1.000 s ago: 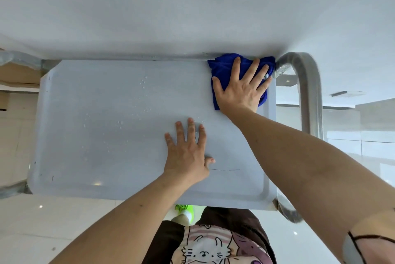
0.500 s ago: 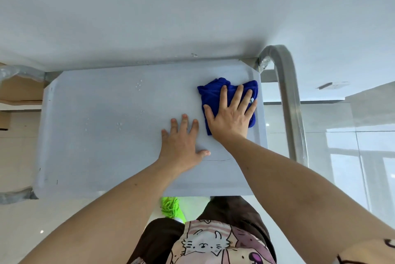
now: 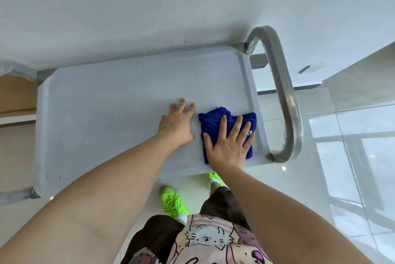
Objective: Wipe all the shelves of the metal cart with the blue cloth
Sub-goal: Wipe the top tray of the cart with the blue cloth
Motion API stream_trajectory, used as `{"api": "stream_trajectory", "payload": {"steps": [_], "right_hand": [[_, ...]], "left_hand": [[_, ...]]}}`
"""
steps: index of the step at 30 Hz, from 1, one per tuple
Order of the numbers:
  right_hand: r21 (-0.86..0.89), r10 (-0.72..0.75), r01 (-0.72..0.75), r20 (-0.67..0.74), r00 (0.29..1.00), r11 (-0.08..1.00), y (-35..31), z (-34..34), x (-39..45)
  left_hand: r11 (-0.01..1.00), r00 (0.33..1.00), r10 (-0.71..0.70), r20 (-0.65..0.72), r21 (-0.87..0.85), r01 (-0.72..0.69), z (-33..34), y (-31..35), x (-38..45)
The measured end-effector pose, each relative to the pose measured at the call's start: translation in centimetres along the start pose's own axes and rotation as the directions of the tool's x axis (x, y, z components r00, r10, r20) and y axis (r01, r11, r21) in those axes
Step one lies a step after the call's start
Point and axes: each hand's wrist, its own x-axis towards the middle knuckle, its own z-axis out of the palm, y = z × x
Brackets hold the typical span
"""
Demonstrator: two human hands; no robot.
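The metal cart's top shelf (image 3: 96,131) is a pale grey tray seen from above, with water drops scattered across its middle. The blue cloth (image 3: 210,123) lies folded near the shelf's right front corner. My right hand (image 3: 229,146) presses flat on the cloth, fingers spread. My left hand (image 3: 178,123) rests flat on the bare shelf just left of the cloth, holding nothing. The lower shelves are hidden under the top one.
The cart's curved metal handle (image 3: 284,97) arches off its right end. A white wall (image 3: 192,3) runs along the cart's far side. Glossy floor tiles (image 3: 342,135) lie to the right, and my green shoes (image 3: 173,201) stand by the near edge.
My right hand has dragged the blue cloth from the shelf's far right corner toward the near edge. The left hand has stayed flat on the shelf beside it.
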Motion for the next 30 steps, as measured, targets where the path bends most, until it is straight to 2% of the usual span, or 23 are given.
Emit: {"api": "stream_trajectory", "payload": {"steps": [9,15,18,21,24,27,30], "right_hand": [[0.005,0.054,-0.055,0.066,0.996,0.998,-1.5,0.9,-6.1],[0.000,0.009,-0.009,0.079,0.997,1.000,-3.7,1.7,-10.8],[-0.013,-0.052,0.053,0.094,0.994,0.999,-4.5,1.6,-11.4],[-0.036,-0.130,0.133,0.089,0.988,0.990,-5.0,1.4,-10.6],[-0.071,-0.170,0.176,0.084,0.982,0.982,-5.4,1.4,-9.5],[-0.089,-0.192,0.198,0.070,0.979,0.976,-5.6,1.4,-8.3],[-0.085,-0.173,0.177,0.054,0.984,0.981,-6.2,1.6,-7.3]], "left_hand": [[1.000,1.000,0.007,0.024,0.007,-0.008,-0.3,0.0,-0.1],[0.999,0.997,0.021,0.081,-0.042,-0.017,-1.1,0.0,-0.3],[0.989,0.994,0.065,0.089,-0.139,-0.052,-1.3,-0.9,-0.4],[0.969,0.991,0.124,0.042,-0.218,-0.112,-1.6,-2.6,-0.8],[0.956,0.988,0.143,-0.064,-0.250,-0.154,-1.4,-4.6,-1.7],[0.958,0.981,0.124,-0.150,-0.239,-0.157,-0.8,-6.8,-2.8],[0.974,0.985,0.094,-0.145,-0.190,-0.121,-0.5,-8.6,-3.7]]}}
